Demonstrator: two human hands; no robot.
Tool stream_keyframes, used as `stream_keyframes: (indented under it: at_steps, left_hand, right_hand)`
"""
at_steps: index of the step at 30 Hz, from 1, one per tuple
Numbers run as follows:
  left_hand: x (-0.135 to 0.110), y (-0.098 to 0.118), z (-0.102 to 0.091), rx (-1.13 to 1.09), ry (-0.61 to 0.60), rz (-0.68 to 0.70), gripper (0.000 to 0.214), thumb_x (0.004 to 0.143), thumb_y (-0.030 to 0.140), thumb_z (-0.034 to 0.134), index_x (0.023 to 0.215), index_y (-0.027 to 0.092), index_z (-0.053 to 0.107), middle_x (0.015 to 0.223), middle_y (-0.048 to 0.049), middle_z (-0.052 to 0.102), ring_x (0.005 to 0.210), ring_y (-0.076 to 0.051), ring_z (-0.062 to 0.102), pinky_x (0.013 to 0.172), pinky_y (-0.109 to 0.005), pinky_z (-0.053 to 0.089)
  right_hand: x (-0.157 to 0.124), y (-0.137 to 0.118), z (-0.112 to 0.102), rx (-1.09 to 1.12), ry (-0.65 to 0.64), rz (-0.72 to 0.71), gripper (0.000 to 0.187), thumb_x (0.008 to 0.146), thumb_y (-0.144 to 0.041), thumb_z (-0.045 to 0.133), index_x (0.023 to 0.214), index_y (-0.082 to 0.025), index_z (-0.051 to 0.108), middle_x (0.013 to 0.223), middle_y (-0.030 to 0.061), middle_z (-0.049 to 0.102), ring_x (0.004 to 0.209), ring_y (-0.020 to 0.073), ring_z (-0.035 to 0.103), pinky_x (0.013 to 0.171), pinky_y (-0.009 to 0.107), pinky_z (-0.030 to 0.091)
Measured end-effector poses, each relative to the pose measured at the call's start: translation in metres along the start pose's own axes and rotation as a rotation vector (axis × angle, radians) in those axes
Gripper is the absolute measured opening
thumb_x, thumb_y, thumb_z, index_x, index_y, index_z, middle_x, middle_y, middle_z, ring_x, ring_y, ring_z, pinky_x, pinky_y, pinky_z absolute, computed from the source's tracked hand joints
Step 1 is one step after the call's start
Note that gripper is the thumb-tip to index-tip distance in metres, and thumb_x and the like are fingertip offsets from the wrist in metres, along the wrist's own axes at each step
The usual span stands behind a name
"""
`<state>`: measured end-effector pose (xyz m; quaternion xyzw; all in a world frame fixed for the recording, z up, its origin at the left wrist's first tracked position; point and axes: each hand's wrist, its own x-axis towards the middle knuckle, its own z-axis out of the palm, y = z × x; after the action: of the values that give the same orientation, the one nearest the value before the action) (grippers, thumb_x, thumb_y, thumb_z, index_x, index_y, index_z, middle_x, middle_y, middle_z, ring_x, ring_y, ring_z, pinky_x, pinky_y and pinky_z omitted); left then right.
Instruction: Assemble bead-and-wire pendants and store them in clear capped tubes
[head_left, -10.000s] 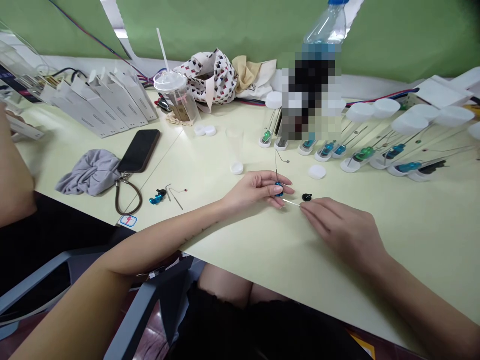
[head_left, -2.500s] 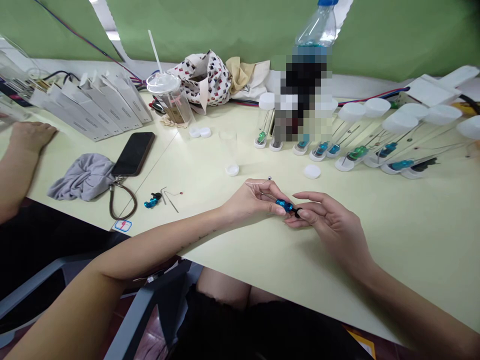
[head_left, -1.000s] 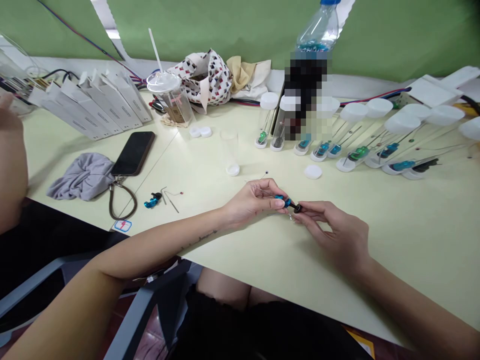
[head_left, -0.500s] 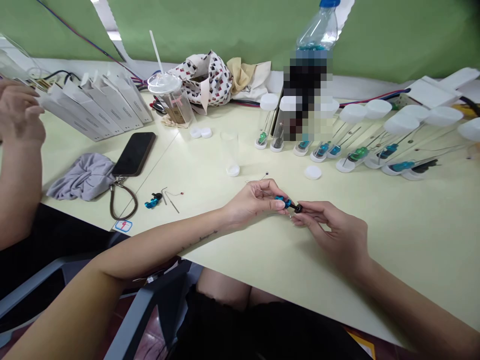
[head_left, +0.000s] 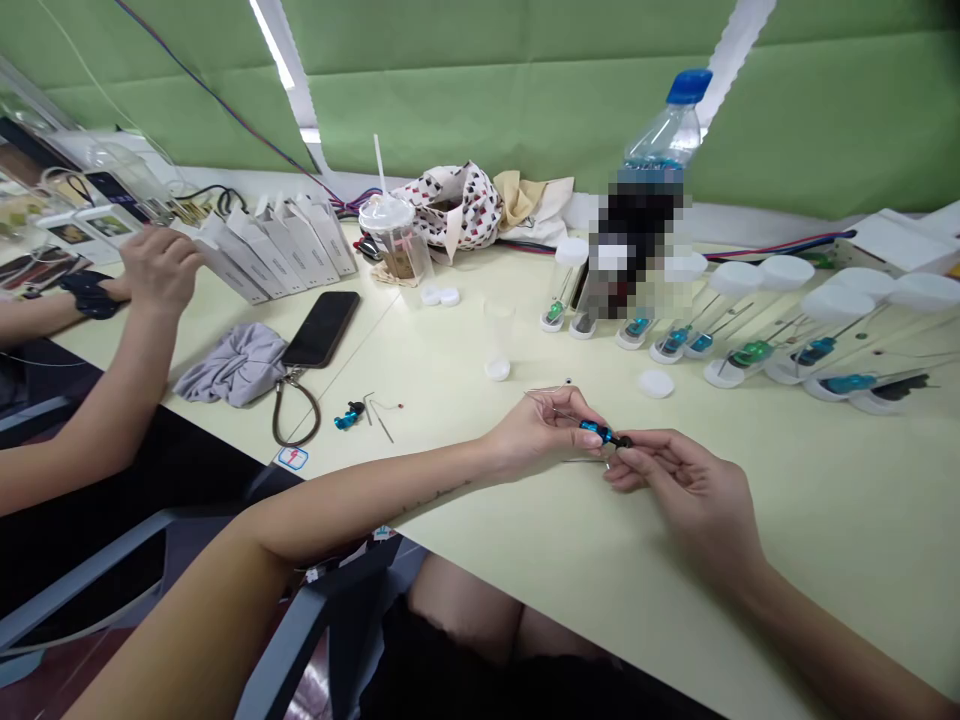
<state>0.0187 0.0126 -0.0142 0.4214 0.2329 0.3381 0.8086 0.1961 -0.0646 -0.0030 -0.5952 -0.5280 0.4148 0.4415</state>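
Observation:
My left hand (head_left: pixel 534 436) pinches a small metallic blue cylinder part (head_left: pixel 592 430) between thumb and fingers. A thin wire-like rod passes by that hand's fingers. On the right end of the blue part is a black round piece (head_left: pixel 622 441), and my right hand (head_left: pixel 694 490) grips it with thumb and fingertips. Both hands are just above the table, close together. To their left lie a loose blue-and-black part (head_left: pixel 349 415) and thin bent metal pieces (head_left: pixel 383 424). A clear tube with a white base (head_left: pixel 498 370) stands behind my left hand.
Several clear tubes with white caps (head_left: pixel 739 277) stand at the right, holding blue, green or dark parts. A white cap (head_left: pixel 655 383) lies before them. A bottle (head_left: pixel 667 150), drink cup (head_left: pixel 395 240), phone (head_left: pixel 322 328) and grey cloth (head_left: pixel 234 365) are about. Another person's hand (head_left: pixel 161 265) is at left.
The view has tilted up and left, so everything sits lower and farther right. My hands keep their hold, and the black piece looks closer to the blue part. The other person's hand has lowered toward the boxes.

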Motion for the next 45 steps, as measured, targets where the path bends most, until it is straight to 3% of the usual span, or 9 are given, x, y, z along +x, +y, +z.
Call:
stream_keyframes:
  at_steps: [9, 26, 33, 45]
  left_hand:
    - [0.000, 0.002, 0.000, 0.018, -0.011, 0.021, 0.036, 0.059, 0.029, 0.085, 0.078, 0.010, 0.060, 0.080, -0.0065, 0.068, 0.069, -0.013, 0.065, 0.074, -0.033, 0.051]
    - [0.017, 0.000, 0.006, -0.065, 0.075, 0.131, 0.038, 0.058, 0.030, 0.086, 0.078, 0.011, 0.060, 0.083, -0.0079, 0.070, 0.077, -0.016, 0.067, 0.081, -0.037, 0.051]
    - [0.014, 0.000, 0.002, -0.068, 0.058, 0.084, 0.035, 0.059, 0.027, 0.086, 0.079, 0.010, 0.062, 0.084, -0.0076, 0.070, 0.074, -0.014, 0.066, 0.076, -0.031, 0.051]
    - [0.006, 0.001, 0.000, -0.088, 0.030, 0.021, 0.034, 0.062, 0.028, 0.084, 0.079, 0.010, 0.061, 0.080, -0.0072, 0.069, 0.071, -0.014, 0.066, 0.074, -0.032, 0.052]
  right_hand:
    - [0.005, 0.003, 0.000, 0.099, -0.051, 0.062, 0.035, 0.080, -0.048, 0.068, 0.094, -0.016, 0.063, 0.069, 0.0059, 0.071, 0.062, 0.0196, 0.069, 0.063, 0.036, 0.061]
    - [0.022, 0.006, 0.004, 0.174, 0.039, -0.045, 0.029, 0.081, -0.038, 0.070, 0.100, -0.020, 0.060, 0.076, 0.0028, 0.066, 0.063, 0.0158, 0.062, 0.054, 0.029, 0.052]
    - [0.020, 0.004, 0.003, 0.212, 0.015, 0.031, 0.028, 0.080, -0.039, 0.070, 0.097, -0.019, 0.061, 0.063, 0.0012, 0.064, 0.052, 0.0147, 0.057, 0.048, 0.029, 0.049]
    - [0.019, 0.002, 0.002, 0.211, -0.084, 0.165, 0.032, 0.078, -0.045, 0.071, 0.089, -0.017, 0.061, 0.059, 0.0016, 0.062, 0.052, 0.0129, 0.056, 0.045, 0.024, 0.046]
